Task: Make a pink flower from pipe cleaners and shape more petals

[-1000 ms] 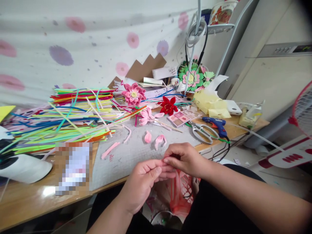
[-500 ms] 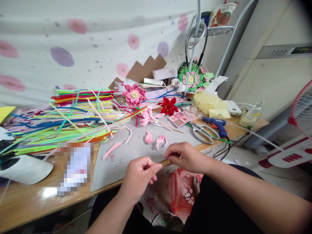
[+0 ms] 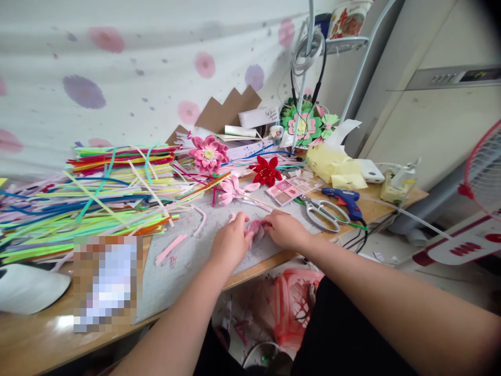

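Note:
Both my hands are over the grey mat [image 3: 188,277], fingers bent and pinched together. Between them is a pink curled pipe-cleaner petal [image 3: 256,230], blurred by motion. My left hand [image 3: 231,241] grips its left side and my right hand [image 3: 284,230] its right side. A second small pink piece [image 3: 233,216] is mostly hidden behind my left fingers. To the left lie short pink pipe-cleaner strips [image 3: 170,249] and a bent pale pink one [image 3: 199,220]. Just beyond my hands rests a pink flower [image 3: 234,190] on a stick stem.
A heap of coloured pipe cleaners [image 3: 117,183] covers the back left. Behind stand a pink flower [image 3: 209,154] and a red flower [image 3: 266,171]. On the right are a makeup palette [image 3: 287,191], scissors [image 3: 324,214] and a blue glue gun [image 3: 344,200]. Below is a red basket [image 3: 285,303].
Both hands have moved forward and up from the table's front edge onto the mat, closing in on the pink curled petal. The view has shifted slightly to the right.

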Demonstrator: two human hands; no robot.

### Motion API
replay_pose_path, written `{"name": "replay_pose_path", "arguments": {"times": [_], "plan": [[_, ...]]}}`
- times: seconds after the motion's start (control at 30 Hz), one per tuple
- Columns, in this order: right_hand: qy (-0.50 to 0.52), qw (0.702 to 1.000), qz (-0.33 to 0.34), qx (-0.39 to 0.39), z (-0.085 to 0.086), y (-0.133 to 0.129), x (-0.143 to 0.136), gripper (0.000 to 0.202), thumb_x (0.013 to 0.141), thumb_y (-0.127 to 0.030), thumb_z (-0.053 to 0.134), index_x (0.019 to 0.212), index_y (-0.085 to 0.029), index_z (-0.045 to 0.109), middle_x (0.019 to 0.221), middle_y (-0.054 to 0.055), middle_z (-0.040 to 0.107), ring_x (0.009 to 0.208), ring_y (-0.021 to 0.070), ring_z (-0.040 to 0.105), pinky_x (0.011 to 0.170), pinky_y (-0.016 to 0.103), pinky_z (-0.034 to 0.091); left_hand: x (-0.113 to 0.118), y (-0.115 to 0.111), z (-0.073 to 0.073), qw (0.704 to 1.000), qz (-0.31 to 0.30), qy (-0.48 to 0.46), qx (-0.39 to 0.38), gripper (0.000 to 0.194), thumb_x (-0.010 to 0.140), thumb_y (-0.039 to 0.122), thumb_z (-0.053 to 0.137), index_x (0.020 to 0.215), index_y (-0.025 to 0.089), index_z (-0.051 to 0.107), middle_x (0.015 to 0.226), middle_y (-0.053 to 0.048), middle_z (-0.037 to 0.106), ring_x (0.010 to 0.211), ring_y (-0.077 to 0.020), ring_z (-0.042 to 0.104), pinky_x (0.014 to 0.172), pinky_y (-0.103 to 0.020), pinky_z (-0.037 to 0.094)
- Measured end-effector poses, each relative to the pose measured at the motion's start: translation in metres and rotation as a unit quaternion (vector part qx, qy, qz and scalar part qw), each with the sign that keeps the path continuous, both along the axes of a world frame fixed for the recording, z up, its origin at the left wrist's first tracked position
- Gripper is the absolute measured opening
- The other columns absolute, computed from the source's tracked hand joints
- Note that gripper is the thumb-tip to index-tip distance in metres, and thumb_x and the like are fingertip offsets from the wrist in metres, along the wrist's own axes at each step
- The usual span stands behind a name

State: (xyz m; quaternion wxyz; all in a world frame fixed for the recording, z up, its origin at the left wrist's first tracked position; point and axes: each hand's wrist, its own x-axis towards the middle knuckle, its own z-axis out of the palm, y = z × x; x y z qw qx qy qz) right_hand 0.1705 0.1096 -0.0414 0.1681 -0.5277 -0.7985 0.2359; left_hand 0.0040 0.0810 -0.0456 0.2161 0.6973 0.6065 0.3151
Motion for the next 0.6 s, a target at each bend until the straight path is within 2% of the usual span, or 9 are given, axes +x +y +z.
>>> {"name": "replay_pose_path", "arguments": {"times": [0.1, 0.23, 0.3, 0.4, 0.47, 0.53, 0.6], "plan": [[0.058, 0.998, -0.011, -0.024, 0.002, -0.003, -0.003, 0.022, 0.073, -0.013, 0.051, 0.088, -0.015, 0.066, 0.095, 0.011, 0.064, 0.091, 0.0218, 0.057, 0.081, 0.032, 0.041, 0.000, -0.001, -0.007, 0.998, 0.007, -0.058, -0.029, 0.034, 0.065, 0.015, 0.061, 0.099, 0.020, 0.057, 0.061, 0.002, 0.060, 0.055, -0.0143, 0.054, 0.057, -0.024, 0.034], [0.157, 0.985, -0.013, -0.076, 0.008, -0.010, -0.009, 0.025, 0.074, -0.006, 0.045, 0.093, -0.014, 0.061, 0.091, 0.007, 0.067, 0.082, 0.0150, 0.061, 0.074, 0.027, 0.046, 0.002, -0.009, -0.007, 0.983, 0.016, -0.167, -0.074, 0.049, 0.068, 0.021, 0.059, 0.115, 0.013, 0.048, 0.063, 0.002, 0.059, 0.051, -0.0114, 0.053, 0.049, -0.021, 0.037], [0.232, 0.968, -0.007, -0.101, 0.010, -0.015, -0.013, 0.025, 0.076, -0.006, 0.042, 0.095, -0.014, 0.057, 0.091, 0.005, 0.066, 0.079, 0.0116, 0.062, 0.071, 0.024, 0.048, 0.004, -0.016, -0.001, 0.953, 0.013, -0.282, -0.108, 0.047, 0.068, 0.022, 0.060, 0.113, 0.013, 0.049, 0.066, 0.002, 0.060, 0.050, -0.0095, 0.052, 0.046, -0.020, 0.036], [0.391, 0.911, -0.021, -0.132, 0.012, -0.024, -0.015, 0.015, 0.077, -0.013, 0.048, 0.090, -0.014, 0.054, 0.081, 0.002, 0.062, 0.069, 0.0093, 0.060, 0.067, 0.024, 0.049, 0.006, -0.028, 0.011, 0.878, 0.008, -0.454, -0.148, 0.025, 0.065, 0.020, 0.064, 0.088, 0.013, 0.059, 0.062, 0.003, 0.056, 0.049, -0.0061, 0.047, 0.046, -0.018, 0.035], [0.451, 0.882, -0.052, -0.122, 0.013, -0.028, -0.014, 0.013, 0.074, -0.018, 0.054, 0.086, -0.014, 0.056, 0.071, -0.001, 0.056, 0.061, 0.0080, 0.054, 0.060, 0.023, 0.047, 0.006, -0.034, 0.017, 0.840, 0.007, -0.518, -0.164, 0.015, 0.065, 0.018, 0.066, 0.077, 0.013, 0.058, 0.059, 0.004, 0.054, 0.049, -0.0053, 0.046, 0.047, -0.017, 0.036], [0.454, 0.881, -0.073, -0.110, 0.016, -0.032, -0.012, 0.017, 0.073, -0.023, 0.057, 0.088, -0.015, 0.058, 0.070, -0.002, 0.055, 0.058, 0.0076, 0.050, 0.055, 0.022, 0.045, 0.006, -0.040, 0.022, 0.806, 0.004, -0.564, -0.181, 0.016, 0.065, 0.016, 0.066, 0.078, 0.015, 0.057, 0.060, 0.004, 0.054, 0.051, -0.0055, 0.047, 0.048, -0.017, 0.036], [0.456, 0.878, -0.064, -0.128, 0.020, -0.035, -0.010, 0.021, 0.073, -0.027, 0.058, 0.090, -0.015, 0.061, 0.075, 0.000, 0.058, 0.061, 0.0086, 0.051, 0.054, 0.022, 0.045, 0.005, -0.044, 0.025, 0.786, -0.001, -0.587, -0.194, 0.019, 0.065, 0.015, 0.066, 0.083, 0.017, 0.058, 0.063, 0.004, 0.055, 0.052, -0.0056, 0.049, 0.049, -0.017, 0.037]]}}
